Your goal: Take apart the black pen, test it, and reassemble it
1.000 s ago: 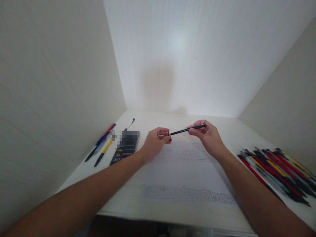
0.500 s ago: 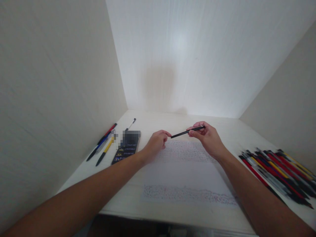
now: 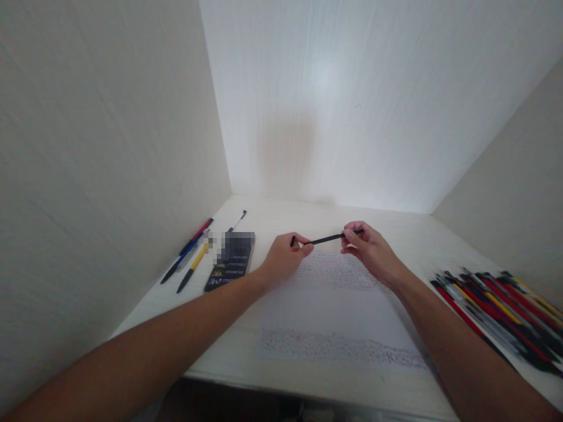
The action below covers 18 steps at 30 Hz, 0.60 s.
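Note:
A thin black pen (image 3: 326,238) is held level above a white sheet of paper (image 3: 334,310) that carries rows of scribbled lines. My right hand (image 3: 369,249) pinches the pen's right end. My left hand (image 3: 285,258) is closed round the pen's left end, with a small dark piece showing at its fingertips. Both hands hover just over the top of the sheet, close together.
A few pens (image 3: 189,258) in red, blue, yellow and black lie by the left wall, beside a dark flat pack (image 3: 231,261). A large heap of several pens (image 3: 497,310) lies at the right. White walls close in the desk on three sides.
My left hand had let go of the pen's tip half a second ago; it has closed on the left end again. The view has shifted slightly.

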### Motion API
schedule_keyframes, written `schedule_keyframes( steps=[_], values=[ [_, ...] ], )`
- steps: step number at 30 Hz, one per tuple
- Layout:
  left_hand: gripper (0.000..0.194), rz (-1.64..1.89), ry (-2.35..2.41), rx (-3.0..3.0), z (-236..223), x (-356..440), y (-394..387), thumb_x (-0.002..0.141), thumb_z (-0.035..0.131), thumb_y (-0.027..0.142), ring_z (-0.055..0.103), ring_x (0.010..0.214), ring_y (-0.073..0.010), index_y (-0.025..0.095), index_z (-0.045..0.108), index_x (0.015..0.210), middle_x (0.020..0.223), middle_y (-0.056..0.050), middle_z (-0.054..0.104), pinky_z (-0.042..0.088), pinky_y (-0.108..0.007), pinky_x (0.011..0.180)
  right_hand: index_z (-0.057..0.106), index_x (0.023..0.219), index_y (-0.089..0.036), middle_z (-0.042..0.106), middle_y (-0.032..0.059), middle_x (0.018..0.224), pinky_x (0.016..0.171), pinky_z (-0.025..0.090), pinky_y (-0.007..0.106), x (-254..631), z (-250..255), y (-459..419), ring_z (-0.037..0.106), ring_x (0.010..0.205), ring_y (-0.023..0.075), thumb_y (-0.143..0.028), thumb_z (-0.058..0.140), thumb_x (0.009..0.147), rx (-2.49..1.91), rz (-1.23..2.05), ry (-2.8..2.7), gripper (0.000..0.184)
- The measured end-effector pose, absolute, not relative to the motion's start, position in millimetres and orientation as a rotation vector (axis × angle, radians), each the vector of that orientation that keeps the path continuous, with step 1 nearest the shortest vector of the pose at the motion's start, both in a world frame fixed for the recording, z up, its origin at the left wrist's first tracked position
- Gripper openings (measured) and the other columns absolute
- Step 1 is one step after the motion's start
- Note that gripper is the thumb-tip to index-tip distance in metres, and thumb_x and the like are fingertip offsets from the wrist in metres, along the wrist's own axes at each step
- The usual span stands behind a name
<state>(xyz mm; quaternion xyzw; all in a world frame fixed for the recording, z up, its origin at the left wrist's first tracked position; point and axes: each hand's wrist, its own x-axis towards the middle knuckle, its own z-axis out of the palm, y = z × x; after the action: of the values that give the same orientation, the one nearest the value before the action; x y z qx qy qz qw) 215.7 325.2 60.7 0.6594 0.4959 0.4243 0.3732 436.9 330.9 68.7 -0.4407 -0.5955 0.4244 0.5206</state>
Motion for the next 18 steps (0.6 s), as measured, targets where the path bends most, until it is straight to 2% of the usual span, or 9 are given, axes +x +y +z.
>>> schedule_keyframes(
  steps=[3,9,14,18],
  values=[
    [0.019,1.097,1.3,1.721,62,214,327,0.077,0.068,0.031,0.039,0.054,-0.0106,0.014,0.07,0.086,0.057,0.006,0.041,0.03,-0.025,0.053,0.059,0.085,-0.02,0.052,-0.0026,0.065,0.063,0.05,0.032,441,64,335,0.051,0.061,0.0132,-0.048,0.064,0.084,-1.112,0.993,-1.435,0.029],
    [0.028,1.042,1.278,1.678,60,216,327,0.083,0.061,0.04,0.045,0.057,-0.0119,0.014,0.068,0.075,0.061,0.001,0.053,0.032,-0.026,0.054,0.068,0.087,-0.018,0.064,0.0022,0.072,0.069,0.049,0.034,446,69,331,0.058,0.068,0.0161,-0.039,0.072,0.077,-1.179,0.857,-1.492,0.024],
    [0.041,0.992,1.295,1.618,61,214,329,0.091,0.049,0.047,0.04,0.046,-0.0111,0.015,0.069,0.075,0.049,0.003,0.042,0.025,-0.026,0.046,0.072,0.089,-0.018,0.068,0.003,0.073,0.058,0.043,0.031,446,77,326,0.058,0.064,0.0159,-0.032,0.076,0.072,-1.272,0.81,-1.534,0.022],
    [0.046,0.914,1.287,1.408,64,213,328,0.094,0.043,0.049,0.034,0.038,-0.0099,0.015,0.064,0.071,0.043,0.005,0.034,0.023,-0.025,0.042,0.073,0.086,-0.019,0.071,0.0046,0.08,0.062,0.045,0.032,445,75,327,0.06,0.068,0.0165,-0.03,0.078,0.069,-1.214,0.79,-1.538,0.021]
  ],
)
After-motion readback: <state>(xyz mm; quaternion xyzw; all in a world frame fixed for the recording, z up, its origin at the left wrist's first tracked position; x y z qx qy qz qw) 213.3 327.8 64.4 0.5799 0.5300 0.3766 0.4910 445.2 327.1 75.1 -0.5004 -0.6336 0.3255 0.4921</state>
